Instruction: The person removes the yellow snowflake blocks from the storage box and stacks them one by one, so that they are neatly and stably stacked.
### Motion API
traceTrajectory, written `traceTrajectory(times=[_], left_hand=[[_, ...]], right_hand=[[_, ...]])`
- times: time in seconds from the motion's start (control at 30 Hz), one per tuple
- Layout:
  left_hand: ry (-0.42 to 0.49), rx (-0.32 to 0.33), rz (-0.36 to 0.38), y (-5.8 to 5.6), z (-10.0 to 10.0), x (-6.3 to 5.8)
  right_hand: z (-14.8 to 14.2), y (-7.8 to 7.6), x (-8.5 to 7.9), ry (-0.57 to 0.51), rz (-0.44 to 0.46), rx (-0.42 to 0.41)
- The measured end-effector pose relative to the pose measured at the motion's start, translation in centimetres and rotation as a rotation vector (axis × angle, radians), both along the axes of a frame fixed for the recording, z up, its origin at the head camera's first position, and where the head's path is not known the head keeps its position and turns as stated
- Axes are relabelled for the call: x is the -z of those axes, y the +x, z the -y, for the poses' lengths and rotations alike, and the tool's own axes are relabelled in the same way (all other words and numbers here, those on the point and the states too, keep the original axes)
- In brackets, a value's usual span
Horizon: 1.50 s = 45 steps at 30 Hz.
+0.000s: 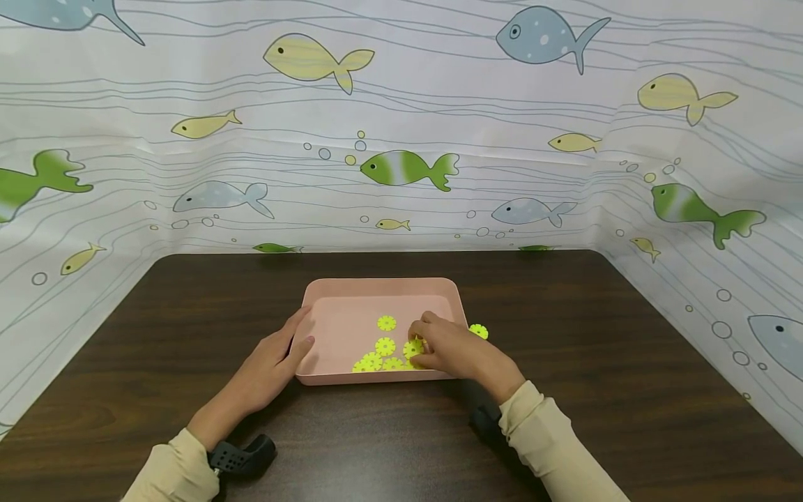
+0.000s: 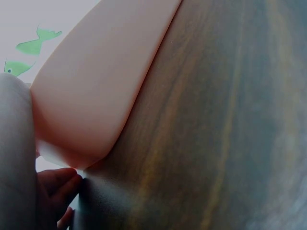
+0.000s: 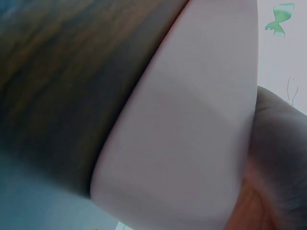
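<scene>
In front of you, the fish-print backdrop (image 1: 401,104) rises along the far, left and right sides of the dark wood-grain table (image 1: 640,390). The pink tray (image 1: 335,328) sits on the table, its long side toward you, between your hands. Your pale sleeves (image 1: 561,446) reach in from the near left and near right. Your left hand (image 1: 266,369) holds the tray's left side, thumb over the rim and inside, the other fingers along the outside. Your right hand (image 1: 448,348) reaches over the tray's right part, fingers bent downward, with one disc between fingertips and thumb; you cannot tell whether they grip it. A black wrist device (image 1: 243,457) shows below your left wrist, and a dark one (image 1: 486,422) by your right. Smallest are the yellow-green notched discs (image 1: 385,346): several cluster and overlap along the tray's near wall, right of its middle, two lie farther back, and one shows just outside the right wall, beside your right hand.
</scene>
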<state>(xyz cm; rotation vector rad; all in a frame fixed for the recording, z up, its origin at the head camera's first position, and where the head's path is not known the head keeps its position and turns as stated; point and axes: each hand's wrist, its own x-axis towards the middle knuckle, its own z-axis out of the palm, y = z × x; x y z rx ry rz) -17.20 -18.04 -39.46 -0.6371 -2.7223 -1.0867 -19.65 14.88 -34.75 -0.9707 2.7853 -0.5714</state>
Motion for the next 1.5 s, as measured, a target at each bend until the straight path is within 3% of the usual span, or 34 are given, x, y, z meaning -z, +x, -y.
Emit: traceTrajectory(times=[0.33, 0.53, 1.03, 1.33, 1.5], left_hand=[[0.002, 0.006, -0.002, 0.0, 0.0, 0.0], [-0.001, 0.007, -0.009, 0.0, 0.0, 0.0], [0.006, 0.010, -0.014, -0.1, 0.1, 0.2], [0.006, 0.003, -0.001, 0.0, 0.1, 0.2], [0.004, 0.008, -0.005, -0.1, 0.0, 0.1]], right_hand=[[0.1, -0.1, -0.2, -0.041, -0.047, -0.051], [0.1, 0.0, -0.2, -0.059, -0.042, -0.037], [0.0, 0.0, -0.2, -0.014, -0.108, -0.047], [-0.1, -0.2, -0.3, 0.015, -0.068, 0.001], [-1.4, -0.2, -1.5, -0.020, -0.093, 0.037]])
